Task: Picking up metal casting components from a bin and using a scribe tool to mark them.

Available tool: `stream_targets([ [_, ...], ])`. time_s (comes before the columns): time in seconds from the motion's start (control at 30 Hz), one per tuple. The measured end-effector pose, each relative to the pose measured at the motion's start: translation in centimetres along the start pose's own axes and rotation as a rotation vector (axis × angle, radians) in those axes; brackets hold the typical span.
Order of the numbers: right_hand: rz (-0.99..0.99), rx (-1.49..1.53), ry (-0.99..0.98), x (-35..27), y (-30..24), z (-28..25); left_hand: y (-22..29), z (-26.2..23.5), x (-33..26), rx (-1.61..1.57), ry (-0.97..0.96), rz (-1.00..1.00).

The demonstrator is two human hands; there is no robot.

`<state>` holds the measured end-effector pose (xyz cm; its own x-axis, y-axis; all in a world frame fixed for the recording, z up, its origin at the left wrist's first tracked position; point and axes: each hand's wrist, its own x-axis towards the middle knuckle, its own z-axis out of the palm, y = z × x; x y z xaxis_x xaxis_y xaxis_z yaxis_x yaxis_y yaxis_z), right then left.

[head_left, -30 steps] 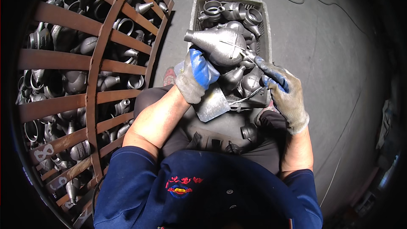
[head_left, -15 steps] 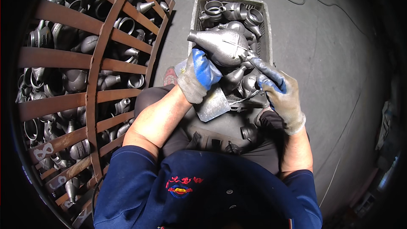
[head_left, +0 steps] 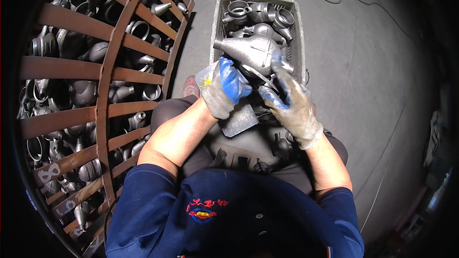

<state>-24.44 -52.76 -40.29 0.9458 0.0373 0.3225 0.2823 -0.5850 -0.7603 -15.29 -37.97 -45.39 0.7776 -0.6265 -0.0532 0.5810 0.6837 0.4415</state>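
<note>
A silvery metal casting (head_left: 251, 50), bulbous with a tapered neck pointing left, is tilted above a grey plastic crate. Closed around its near underside is my left hand (head_left: 229, 85), in a grey glove with a blue coated palm. My right hand (head_left: 291, 100), gloved alike, is at the casting's right end with thumb and fingers apart. Its forefinger lies against the casting's surface; the other fingertips are partly hidden. Part of a round rim (head_left: 256, 72) shows between the hands, below the body. A flat, scuffed metal plate (head_left: 240, 120) sits under my left wrist.
The grey crate (head_left: 301, 43) holds several similar castings. On my left stands a rusty barred metal bin (head_left: 106, 74) filled with more. A dark fitting (head_left: 281, 145) is between my legs. Black cables (head_left: 330, 0) run over the grey floor (head_left: 363, 91).
My right hand has moved left and slightly inward, its fingers now over the casting's right end. The casting has turned slightly, and a rim shows below it. My left hand keeps its grip.
</note>
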Motion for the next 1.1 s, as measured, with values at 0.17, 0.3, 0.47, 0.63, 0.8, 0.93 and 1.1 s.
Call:
stream_targets([
  [0.17,-0.037,-0.126,-0.146,0.0,-0.1,-0.5,-0.1,0.4,-0.8,0.001,0.055,-0.032],
  [0.3,-0.062,-0.032,-0.385,-0.1,-0.3,-1.5,1.1,2.8,-1.5,-0.082,0.030,-0.113],
  [0.47,0.394,0.428,0.108,1.2,-1.0,-2.4,0.6,1.2,-0.3,-0.151,0.053,-0.065],
  [0.63,0.437,0.558,0.169,1.9,0.5,-1.6,0.6,1.2,1.0,-0.152,0.042,-0.057],
  [0.8,0.469,0.580,0.126,2.1,1.3,-0.9,0.2,1.0,0.1,-0.028,0.071,0.002],
  [0.93,0.589,0.725,-0.005,2.3,0.4,-0.6,-0.3,0.1,-0.9,0.245,0.186,0.119],
  [1.1,0.651,0.941,0.049,2.2,0.6,-1.0,-0.4,1.3,-1.2,0.246,0.248,0.193],
])
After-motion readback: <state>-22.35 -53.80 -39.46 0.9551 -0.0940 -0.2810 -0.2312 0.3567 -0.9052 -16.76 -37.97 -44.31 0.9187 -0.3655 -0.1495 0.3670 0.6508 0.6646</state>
